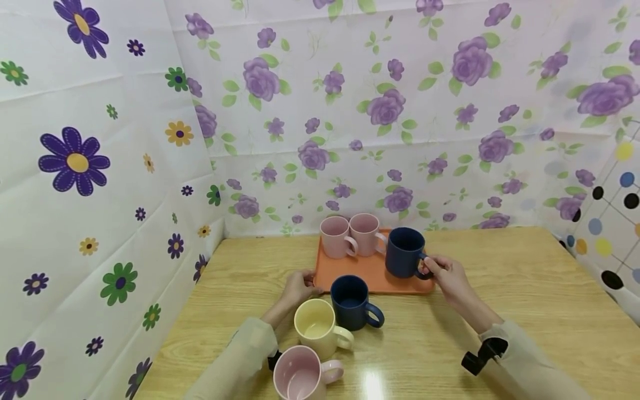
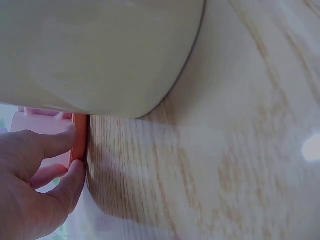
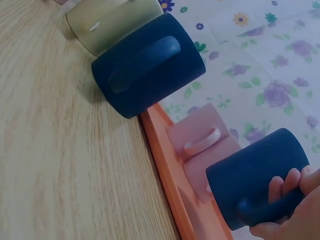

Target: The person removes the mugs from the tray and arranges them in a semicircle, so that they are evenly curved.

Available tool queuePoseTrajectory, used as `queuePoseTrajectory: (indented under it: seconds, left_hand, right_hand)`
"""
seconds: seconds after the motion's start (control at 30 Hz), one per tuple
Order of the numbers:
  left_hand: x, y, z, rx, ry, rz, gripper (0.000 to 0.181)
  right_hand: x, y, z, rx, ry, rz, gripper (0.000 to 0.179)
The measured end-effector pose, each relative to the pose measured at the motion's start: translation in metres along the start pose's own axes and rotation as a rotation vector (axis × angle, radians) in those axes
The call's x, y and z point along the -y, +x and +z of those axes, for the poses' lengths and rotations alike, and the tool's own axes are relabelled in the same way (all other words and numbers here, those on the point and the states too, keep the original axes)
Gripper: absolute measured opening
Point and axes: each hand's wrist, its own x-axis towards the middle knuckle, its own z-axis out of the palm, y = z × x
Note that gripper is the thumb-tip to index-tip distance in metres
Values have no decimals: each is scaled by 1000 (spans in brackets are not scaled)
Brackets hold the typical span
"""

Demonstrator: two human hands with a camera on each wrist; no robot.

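Observation:
My right hand (image 1: 448, 276) grips the handle of a dark blue mug (image 1: 404, 253) at the right part of an orange tray (image 1: 360, 276). In the right wrist view, its fingers curl round the handle of this mug (image 3: 257, 172). Two pink mugs (image 1: 335, 238) stand side by side at the tray's back left. At the tray's front left corner, my left hand (image 1: 298, 287) pinches the rim between thumb and fingers; the left wrist view shows them on the orange edge (image 2: 80, 137).
In front of the tray, a second dark blue mug (image 1: 350, 305), a yellow mug (image 1: 317, 330) and a pink mug (image 1: 299, 375) stand in a row by my left forearm. Floral cloth (image 1: 360, 139) walls the back of the wooden table (image 1: 500, 266).

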Motion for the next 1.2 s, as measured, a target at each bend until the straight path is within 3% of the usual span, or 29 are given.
queuePoseTrajectory:
  seconds: [0.23, 0.4, 0.67, 1.2]
  left_hand:
    - [1, 1, 1, 11, 25, -8, 51]
    - [2, 2, 2, 15, 33, -17, 51]
    - [3, -1, 4, 15, 3, -19, 52]
    - [2, 1, 2, -1, 5, 2, 50]
  right_hand:
    - [3, -12, -2, 78, -45, 23, 20]
    - [4, -21, -3, 139, -113, 32, 29]
    - [2, -38, -4, 226, -156, 66, 31]
    - [2, -58, -2, 295, -104, 81, 31]
